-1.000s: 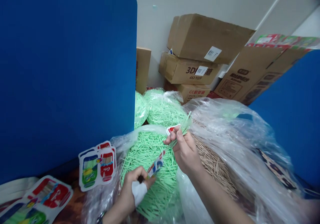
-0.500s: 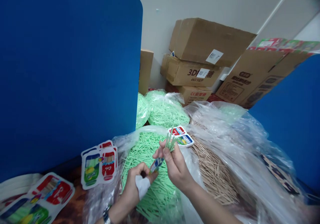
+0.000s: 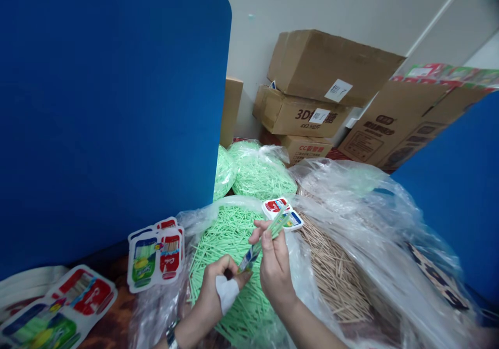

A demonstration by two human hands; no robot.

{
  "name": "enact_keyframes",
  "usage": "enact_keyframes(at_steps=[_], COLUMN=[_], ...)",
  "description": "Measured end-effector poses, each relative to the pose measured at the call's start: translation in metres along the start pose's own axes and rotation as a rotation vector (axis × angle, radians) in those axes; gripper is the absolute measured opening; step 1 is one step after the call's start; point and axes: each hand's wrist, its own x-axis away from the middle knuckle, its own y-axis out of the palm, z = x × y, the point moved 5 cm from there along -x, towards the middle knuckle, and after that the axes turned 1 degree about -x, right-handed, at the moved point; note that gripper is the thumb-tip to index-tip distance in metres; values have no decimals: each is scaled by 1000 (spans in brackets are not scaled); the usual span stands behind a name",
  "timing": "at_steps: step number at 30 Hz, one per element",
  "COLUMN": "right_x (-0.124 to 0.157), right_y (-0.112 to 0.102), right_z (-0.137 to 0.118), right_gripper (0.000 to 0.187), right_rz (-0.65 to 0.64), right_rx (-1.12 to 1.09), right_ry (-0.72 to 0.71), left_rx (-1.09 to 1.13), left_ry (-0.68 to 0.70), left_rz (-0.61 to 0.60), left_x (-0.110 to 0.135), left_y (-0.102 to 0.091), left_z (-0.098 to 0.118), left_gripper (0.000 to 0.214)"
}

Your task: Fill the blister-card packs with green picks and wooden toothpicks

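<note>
My left hand (image 3: 218,286), a white patch near its thumb and a watch at the wrist, pinches the lower end of a small printed packet (image 3: 248,259). A bunch of thin green sticks (image 3: 278,224) is gripped between the fingers and thumb of my right hand (image 3: 276,266). The sticks point up and right, with their lower ends at the packet's upper end; whether they are inside it is hidden by my fingers. Below both hands lies an open clear bag of loose green sticks (image 3: 222,234).
Brown sticks (image 3: 335,266) fill another clear bag (image 3: 374,234) at right. Printed Cola-and-green cards lie at left (image 3: 156,258), at far left (image 3: 62,307) and behind my right hand (image 3: 294,223). A blue partition (image 3: 117,104) stands left; cardboard boxes (image 3: 312,68) are stacked behind.
The green sticks have tilted to the right, and my right hand has shifted slightly right and down. Both hands keep their hold. The view has shifted slightly.
</note>
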Motion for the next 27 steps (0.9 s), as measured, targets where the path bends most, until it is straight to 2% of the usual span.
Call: enact_keyframes(at_steps=[5, 8, 11, 15, 19, 24, 27], right_x=[6, 9, 8, -1, -10, -9, -9], right_y=[3, 3, 0, -6, -12, -6, -7], right_z=[4, 8, 10, 5, -3, -10, -12], right_gripper=[29, 27, 25, 27, 29, 29, 43], right_rz=[-87, -81, -76, -194, -246, -384, -377], right_rx=[140, 192, 258, 332, 335, 481, 566], right_ry=[-20, -45, -78, -117, -132, -337, -400], left_rx=[-27, -43, -60, -71, -67, -64, -60], left_ry=[101, 164, 173, 158, 161, 174, 175], left_rz=[25, 52, 60, 58, 52, 46, 19], left_x=[1, 0, -1, -2, -5, -7, -5], left_y=[1, 0, -3, -5, -5, -9, -13], left_z=[6, 8, 9, 10, 6, 1, 7], left_gripper=[28, 26, 27, 28, 27, 29, 25])
